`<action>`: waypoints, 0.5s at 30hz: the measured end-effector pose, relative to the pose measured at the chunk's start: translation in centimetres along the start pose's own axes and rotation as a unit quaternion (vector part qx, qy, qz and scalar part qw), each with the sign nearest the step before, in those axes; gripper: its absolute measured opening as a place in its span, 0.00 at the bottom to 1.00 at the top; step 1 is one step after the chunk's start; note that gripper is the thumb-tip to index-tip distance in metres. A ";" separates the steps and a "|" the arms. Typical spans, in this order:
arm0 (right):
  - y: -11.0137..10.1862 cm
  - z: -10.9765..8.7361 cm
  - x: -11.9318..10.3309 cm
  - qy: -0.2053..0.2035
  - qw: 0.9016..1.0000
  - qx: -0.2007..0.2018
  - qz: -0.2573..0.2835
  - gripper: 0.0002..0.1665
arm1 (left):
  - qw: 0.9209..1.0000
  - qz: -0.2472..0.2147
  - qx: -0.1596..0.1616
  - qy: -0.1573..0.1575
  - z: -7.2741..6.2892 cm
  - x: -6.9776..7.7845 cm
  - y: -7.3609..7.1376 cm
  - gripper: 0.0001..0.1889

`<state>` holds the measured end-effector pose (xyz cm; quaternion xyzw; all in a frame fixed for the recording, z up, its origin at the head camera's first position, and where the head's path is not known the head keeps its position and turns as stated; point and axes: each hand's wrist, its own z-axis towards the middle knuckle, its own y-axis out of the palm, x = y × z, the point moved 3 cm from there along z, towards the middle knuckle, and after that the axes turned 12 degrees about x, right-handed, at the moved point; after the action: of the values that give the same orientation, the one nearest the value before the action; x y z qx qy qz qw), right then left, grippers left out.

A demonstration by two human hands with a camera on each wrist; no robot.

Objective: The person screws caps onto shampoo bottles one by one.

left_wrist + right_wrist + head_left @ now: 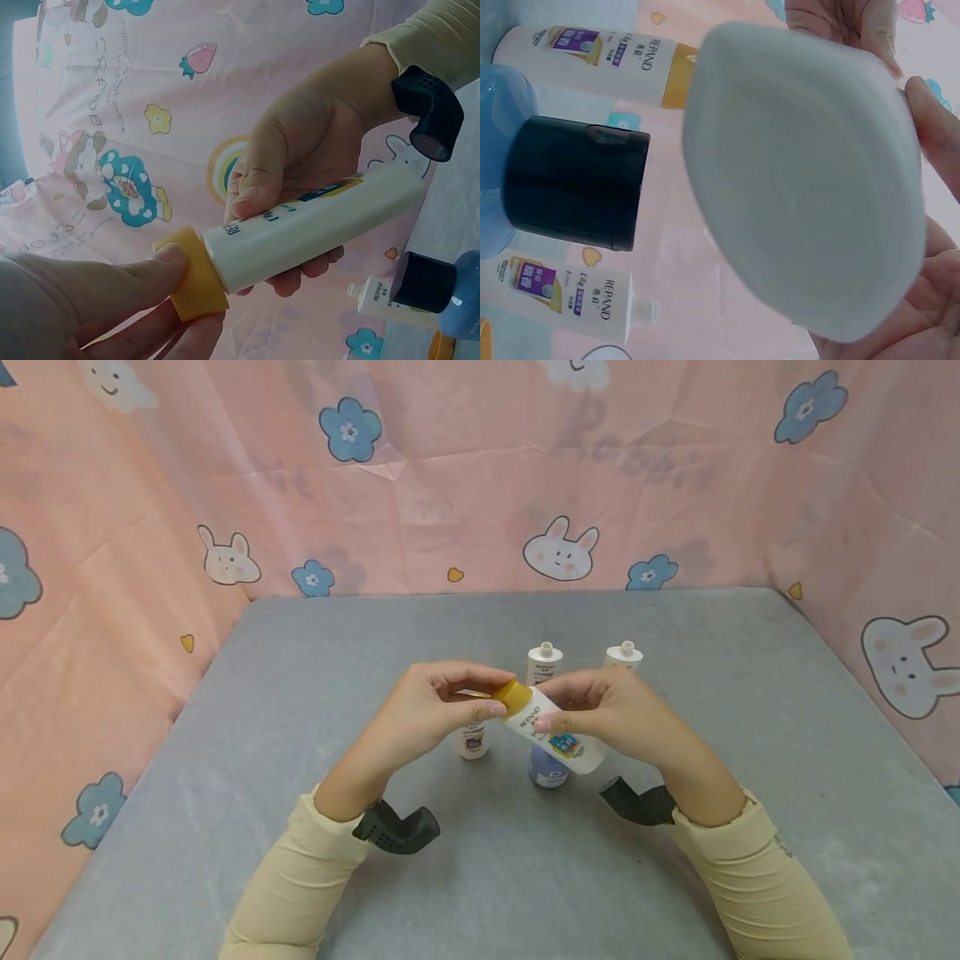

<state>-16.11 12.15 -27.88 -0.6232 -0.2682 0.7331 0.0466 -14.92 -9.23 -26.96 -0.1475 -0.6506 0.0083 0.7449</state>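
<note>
In the head view my left hand pinches the yellow cap of a white bottle between thumb and fingers. My right hand grips the body of that white bottle, which is tilted above the table with its cap end up and to the left. The left wrist view shows the yellow cap seated against the shoulder of the bottle. From the right wrist the bottle's pale base fills the middle and hides much behind it.
Behind the hands stand two uncapped white bottles. A yellow-capped white bottle is partly covered by my left hand in the head view. The blue bottle with a black cap stands below the held bottle on the grey table.
</note>
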 end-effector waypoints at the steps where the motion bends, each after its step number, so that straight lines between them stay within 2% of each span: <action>1: 0.0 0.0 0.0 -0.001 1.000 -0.001 0.000 0.21 | 1.000 -0.002 -0.002 0.003 0.0 0.0 0.0 0.16; 10: 0.0 0.0 0.0 -0.014 1.000 -0.014 0.011 0.20 | 0.999 -0.008 -0.018 0.030 0.0 0.0 0.0 0.16; 15: 0.1 0.0 0.1 -0.005 1.000 -0.019 0.016 0.20 | 0.998 -0.014 -0.026 0.050 0.0 0.1 0.1 0.15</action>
<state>-16.07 12.14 -27.99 -0.6242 -0.2723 0.7320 0.0219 -14.88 -9.17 -26.92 -0.1580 -0.6144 -0.0260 0.7726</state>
